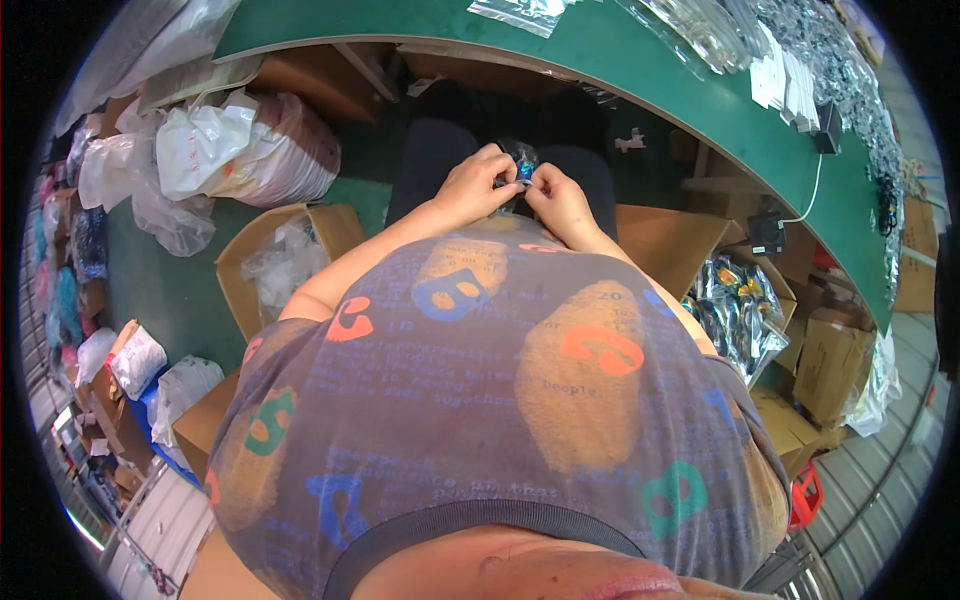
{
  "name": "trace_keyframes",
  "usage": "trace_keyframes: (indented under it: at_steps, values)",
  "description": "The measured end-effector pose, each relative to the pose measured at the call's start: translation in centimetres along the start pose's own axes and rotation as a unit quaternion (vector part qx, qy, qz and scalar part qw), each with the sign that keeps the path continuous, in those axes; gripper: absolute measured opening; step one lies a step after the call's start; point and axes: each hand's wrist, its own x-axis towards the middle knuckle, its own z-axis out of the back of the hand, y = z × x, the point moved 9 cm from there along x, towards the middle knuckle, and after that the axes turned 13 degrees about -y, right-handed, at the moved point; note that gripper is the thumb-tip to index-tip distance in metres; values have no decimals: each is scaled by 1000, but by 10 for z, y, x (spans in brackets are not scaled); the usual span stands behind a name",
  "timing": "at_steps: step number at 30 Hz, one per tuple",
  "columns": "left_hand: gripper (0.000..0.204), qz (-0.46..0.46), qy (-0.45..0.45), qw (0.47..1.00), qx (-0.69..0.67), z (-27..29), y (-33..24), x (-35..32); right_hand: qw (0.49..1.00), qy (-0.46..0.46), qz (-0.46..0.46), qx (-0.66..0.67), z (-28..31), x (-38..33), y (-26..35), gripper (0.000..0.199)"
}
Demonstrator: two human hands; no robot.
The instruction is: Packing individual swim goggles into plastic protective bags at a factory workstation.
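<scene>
Your left hand [472, 190] and right hand [560, 205], fingertips clamped on a small shiny dark-and-blue plastic packet [524, 160], above black trousers [438, 130]

Green table [620, 50], green floor [160, 285], ribbed wall [862, 470]

A packing workshop, it seems: clear plastic packets [825, 65] heap along the far right edge of a green tabletop [640, 85]; below its near edge stand an open brown cardboard box [672, 232] of shiny bagged goods [735, 310] and a bulging white plastic sack [285, 155].
</scene>
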Motion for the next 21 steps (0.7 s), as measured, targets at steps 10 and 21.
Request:
trace_keyframes:
  at_steps: [10, 21]
  values:
    - [17, 153, 85, 976, -132, -5, 5, -1, 968, 144, -128, 160, 13, 10, 14, 10]
    - [20, 318, 216, 867, -319, 37, 4, -38, 947, 140, 122, 264, -15, 44, 57, 46]
